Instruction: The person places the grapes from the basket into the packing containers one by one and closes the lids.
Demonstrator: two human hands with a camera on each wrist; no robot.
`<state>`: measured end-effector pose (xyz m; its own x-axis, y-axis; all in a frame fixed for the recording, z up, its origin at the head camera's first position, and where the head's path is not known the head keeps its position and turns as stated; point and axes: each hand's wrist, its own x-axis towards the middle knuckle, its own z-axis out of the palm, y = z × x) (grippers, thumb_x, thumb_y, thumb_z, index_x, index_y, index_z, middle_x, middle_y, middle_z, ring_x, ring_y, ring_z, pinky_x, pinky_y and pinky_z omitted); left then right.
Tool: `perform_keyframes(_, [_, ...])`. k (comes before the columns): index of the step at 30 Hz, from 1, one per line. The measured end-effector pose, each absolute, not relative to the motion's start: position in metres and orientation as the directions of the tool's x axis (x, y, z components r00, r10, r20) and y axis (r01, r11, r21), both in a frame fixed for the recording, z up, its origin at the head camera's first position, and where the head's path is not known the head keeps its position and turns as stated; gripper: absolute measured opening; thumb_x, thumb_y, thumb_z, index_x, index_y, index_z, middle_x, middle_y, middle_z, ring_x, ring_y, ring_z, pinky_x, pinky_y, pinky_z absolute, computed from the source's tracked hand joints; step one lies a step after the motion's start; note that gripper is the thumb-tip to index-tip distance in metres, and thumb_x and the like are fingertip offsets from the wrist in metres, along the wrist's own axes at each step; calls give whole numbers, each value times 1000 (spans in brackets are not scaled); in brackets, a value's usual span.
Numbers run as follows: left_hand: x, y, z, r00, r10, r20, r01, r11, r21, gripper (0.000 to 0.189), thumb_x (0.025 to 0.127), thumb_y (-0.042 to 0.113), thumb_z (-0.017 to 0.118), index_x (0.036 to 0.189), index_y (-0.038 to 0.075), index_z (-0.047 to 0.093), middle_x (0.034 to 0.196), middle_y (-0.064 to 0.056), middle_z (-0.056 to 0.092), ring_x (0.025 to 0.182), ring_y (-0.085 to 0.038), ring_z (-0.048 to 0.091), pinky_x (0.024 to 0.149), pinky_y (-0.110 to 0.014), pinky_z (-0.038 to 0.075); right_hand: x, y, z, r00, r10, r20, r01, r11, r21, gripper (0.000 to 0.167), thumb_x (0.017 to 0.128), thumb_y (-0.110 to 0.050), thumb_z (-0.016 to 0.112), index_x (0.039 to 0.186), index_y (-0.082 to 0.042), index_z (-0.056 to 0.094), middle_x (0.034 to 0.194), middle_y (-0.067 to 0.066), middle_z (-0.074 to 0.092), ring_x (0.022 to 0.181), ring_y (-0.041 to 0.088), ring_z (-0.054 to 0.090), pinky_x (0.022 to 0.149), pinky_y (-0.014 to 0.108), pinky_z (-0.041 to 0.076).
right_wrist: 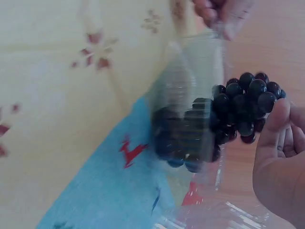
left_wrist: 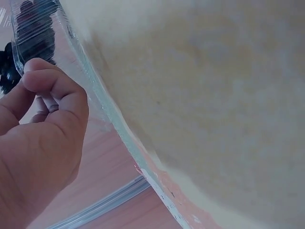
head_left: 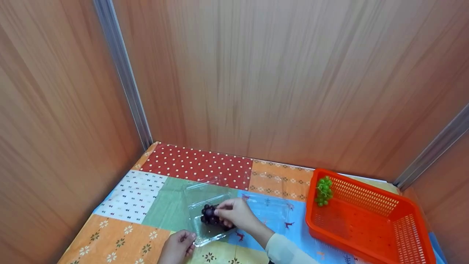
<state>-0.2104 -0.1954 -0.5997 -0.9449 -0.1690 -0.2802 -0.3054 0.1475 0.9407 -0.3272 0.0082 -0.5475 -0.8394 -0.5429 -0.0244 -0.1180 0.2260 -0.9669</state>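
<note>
A bunch of dark purple grapes (head_left: 209, 215) lies partly inside a clear plastic box (head_left: 207, 241). My right hand (head_left: 237, 215) pinches the bunch from above with thumb and fingertips. In the right wrist view, part of the grape bunch (right_wrist: 248, 102) shows through the box's wall and part stands beyond its rim, by the right hand's (right_wrist: 281, 157) thumb. My left hand (head_left: 178, 245) pinches the near left corner of the box. In the left wrist view, the left hand's (left_wrist: 50, 114) thumb and index finger meet at the plastic edge.
An orange-red plastic basket (head_left: 370, 253) stands on the right, with a bunch of green grapes (head_left: 324, 191) at its left end. More clear plastic (head_left: 280, 211) lies on the blue patch of the patchwork tablecloth (head_left: 121, 227). Wood-grain panels (head_left: 234, 91) enclose the table.
</note>
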Motion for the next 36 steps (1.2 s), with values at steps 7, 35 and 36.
perform_keyframes(7, [-208, -197, -599, -949, -154, -277, -297, 133, 945, 23, 100, 16, 59, 88, -3, 61, 69, -3, 62, 60, -12, 56, 57, -25, 49, -326, 14, -557, -832, -555, 28, -282, 378, -882, 12, 92, -13, 70, 91, -4, 77, 80, 7, 72, 62, 5, 55, 55, 21, 47])
perform_keyframes(35, [-250, -214, -597, -914, -335, -228, -185, -155, 970, 46, 101, 4, 54, 142, -11, 42, 126, -23, 58, 88, -15, 60, 68, -25, 53, -331, 7, -569, -850, -521, -76, -178, 419, -890, 43, 103, -15, 49, 144, -2, 47, 143, 19, 51, 127, 35, 53, 105, 51, 44])
perform_keyframes(36, [-252, -214, -597, -915, -332, -231, -187, -160, 969, 46, 100, 3, 54, 143, -11, 41, 124, -23, 57, 87, -15, 59, 68, -25, 53, -332, 7, -569, -850, -519, -86, -152, 399, -904, 43, 103, -15, 50, 144, -1, 47, 142, 20, 51, 127, 35, 53, 105, 51, 43])
